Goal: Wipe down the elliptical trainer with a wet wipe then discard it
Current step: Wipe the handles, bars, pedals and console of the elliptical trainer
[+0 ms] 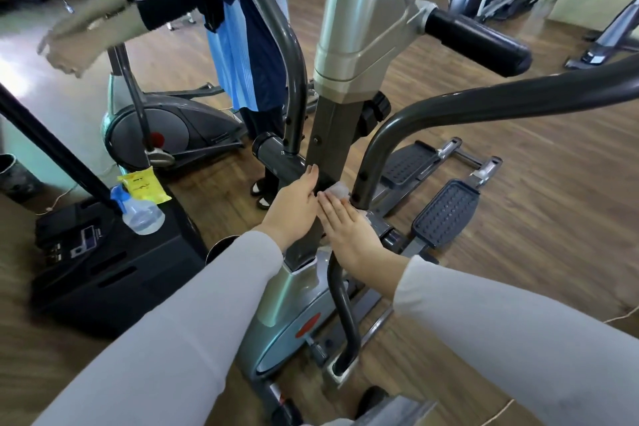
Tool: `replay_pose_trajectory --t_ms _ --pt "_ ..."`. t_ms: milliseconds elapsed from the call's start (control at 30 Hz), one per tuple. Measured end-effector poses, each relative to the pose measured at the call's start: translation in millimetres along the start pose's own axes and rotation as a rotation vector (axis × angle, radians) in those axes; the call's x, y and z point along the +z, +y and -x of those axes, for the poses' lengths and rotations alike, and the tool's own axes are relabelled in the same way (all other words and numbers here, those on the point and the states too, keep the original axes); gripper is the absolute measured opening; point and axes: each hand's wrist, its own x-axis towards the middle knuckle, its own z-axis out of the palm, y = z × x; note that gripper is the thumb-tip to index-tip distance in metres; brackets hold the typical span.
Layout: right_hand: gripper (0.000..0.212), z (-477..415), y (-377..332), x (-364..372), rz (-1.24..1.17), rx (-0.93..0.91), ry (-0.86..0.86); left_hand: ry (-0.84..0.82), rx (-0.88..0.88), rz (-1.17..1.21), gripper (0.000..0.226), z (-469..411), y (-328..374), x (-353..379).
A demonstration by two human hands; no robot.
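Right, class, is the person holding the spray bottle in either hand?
No, the spray bottle rests on the black box, away from the left hand and right hand at the post.

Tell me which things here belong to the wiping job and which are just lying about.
In the job: elliptical trainer, wet wipe, right hand pressing it to the post, left hand resting on the post.
Lying about: spray bottle, yellow packet, black case, second trainer, another person.
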Motion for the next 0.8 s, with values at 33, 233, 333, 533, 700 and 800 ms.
replay_pose_trajectory --t_ms 33,233,333,533,700,800 --pt "0.066 -3 -2 -3 -0.023 0.024 -0.004 0.003 -0.005 0.003 0.050 -1 -1 -1" --pt "0.067 -5 -4 -4 -0.027 0.028 0.019 0.005 0.007 0.010 0.047 -3 -1 -5" --pt "0.069 24 2 3 0.049 -0.080 -0.009 0.041 0.028 0.002 0.047 -1 0 -3" --pt "0.068 69 14 15 -0.145 0.076 -0.040 0.205 0.071 -0.095 0.056 4 12 11" --pt "0.073 68 5 7 -0.335 0.201 -0.046 0.165 0.075 -0.069 0.057 -4 21 9" --pt "0.070 68 4 16 -0.457 0.338 -0.044 0.159 0.062 -0.078 0.055 -4 29 6"
